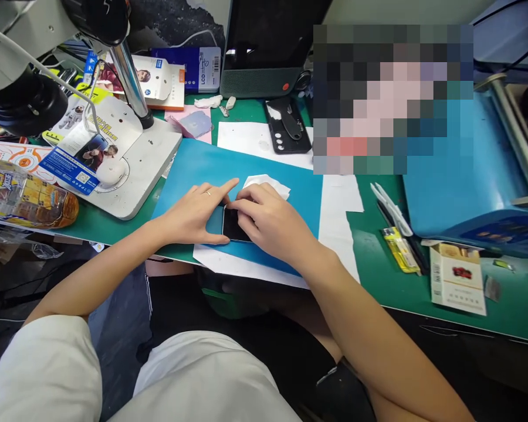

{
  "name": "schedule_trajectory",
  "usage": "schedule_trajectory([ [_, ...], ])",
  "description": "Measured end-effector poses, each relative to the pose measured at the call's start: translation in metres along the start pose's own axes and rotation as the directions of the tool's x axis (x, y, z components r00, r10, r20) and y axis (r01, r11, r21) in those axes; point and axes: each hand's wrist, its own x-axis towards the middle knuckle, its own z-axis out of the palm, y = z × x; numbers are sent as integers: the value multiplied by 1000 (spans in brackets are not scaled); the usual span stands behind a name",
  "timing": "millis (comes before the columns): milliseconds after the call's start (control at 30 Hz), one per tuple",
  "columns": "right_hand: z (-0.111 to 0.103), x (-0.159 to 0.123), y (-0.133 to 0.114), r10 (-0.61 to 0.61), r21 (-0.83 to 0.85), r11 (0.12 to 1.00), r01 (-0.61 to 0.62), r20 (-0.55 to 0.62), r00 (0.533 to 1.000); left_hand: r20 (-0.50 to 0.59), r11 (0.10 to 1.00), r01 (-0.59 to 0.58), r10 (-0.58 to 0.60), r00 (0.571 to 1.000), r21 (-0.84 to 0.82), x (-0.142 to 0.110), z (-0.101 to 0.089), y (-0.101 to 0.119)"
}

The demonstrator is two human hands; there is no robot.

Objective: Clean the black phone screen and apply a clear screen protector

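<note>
A smartphone (231,224) with a dark screen and a pale rim lies on a blue mat (193,161). My left hand (193,214) is at its left end, the thumb on the near corner and a finger on the far corner, bracing it by the edges; the index finger points outward. Over the screen my right hand (273,220) is curled, its fingertips drawn together at the phone's far left corner. Whatever they pinch is too small to make out, and the hand hides the phone's right part. A crumpled white wipe or paper (281,189) lies just behind.
Left: a microscope stand base (136,196), a drink bottle (30,193) and packages. Behind: a black phone case (287,126) and a dark monitor-like device (264,76). Right: white tweezers (391,208), a yellow packet (400,249), a cigarette box (457,278) and a blue machine (457,193).
</note>
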Motion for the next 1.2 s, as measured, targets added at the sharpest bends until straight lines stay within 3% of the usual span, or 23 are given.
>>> schedule_trajectory([
  [467, 6, 3, 3, 29, 33, 999, -31, 64, 998, -15, 999, -36, 37, 999, 35, -1, 5, -4],
  [800, 8, 9, 2, 15, -62, 998, -8, 120, 993, -6, 998, -34, 34, 999, 54, 0, 3, -1],
  [1200, 14, 13, 5, 32, -85, 996, -24, 99, 995, -19, 997, -49, 50, 999, 58, 2, 2, 1],
])
